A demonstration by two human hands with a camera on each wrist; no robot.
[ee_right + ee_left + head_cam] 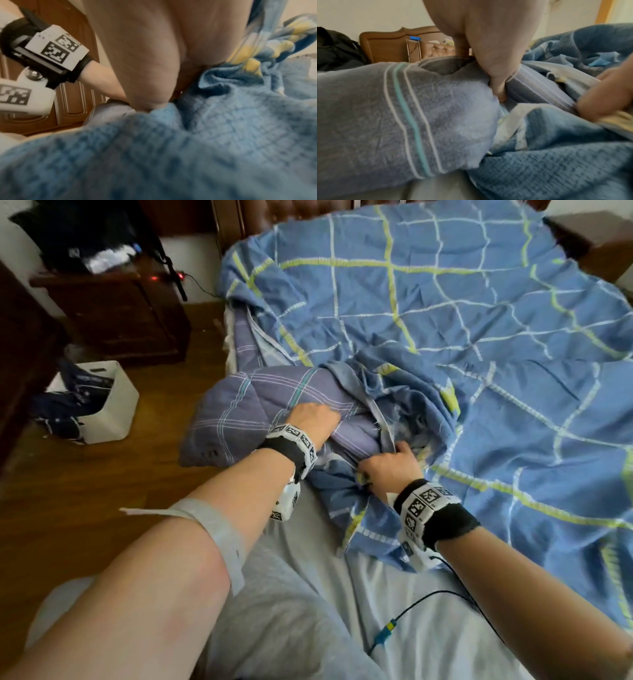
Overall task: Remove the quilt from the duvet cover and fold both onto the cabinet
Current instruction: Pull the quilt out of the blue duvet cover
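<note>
Wooden floor (102,474): brown boards, bare strip running along the bed's left edge; open room here beside the mattress.

White bin (106,405): squarish, smooth-sided, on the floor left of the bed, dark blue cloth spilling over its rim.

Cabinet (116,313): dark wood, panelled front, against the wall at upper left; dark bags and pale items heaped on its top.

Quilt (246,409): purple-grey, padded and stitched, thin white and teal plaid lines. A rounded bulge of it stands out of the cover's mouth at the bed's left edge, its corner overhanging the floor. In the left wrist view the weave looks soft and slightly fuzzy.

Left hand (313,419): on top of the quilt bulge, fingers curled down into the cloth and gripping a fold of it; the left wrist view shows a fingertip (500,93) pressed into a crease.

Right hand (390,465): just beside the left, at the rim of the cover's opening, fingers closed round a bunch of blue cloth. The right wrist view shows the fabric gathered into pleats under the palm.

Duvet cover (479,337): blue, waffle-textured, with white and yellow-green crossing stripes; spread flat over most of the bed, crumpled and ruffled around the opening near the hands.

Bed sheet (394,594): pale grey, smooth, bare at the near end; a thin black cable lies across it.

Second cabinet (596,241): dark wood, at the bed's far right corner.
</note>
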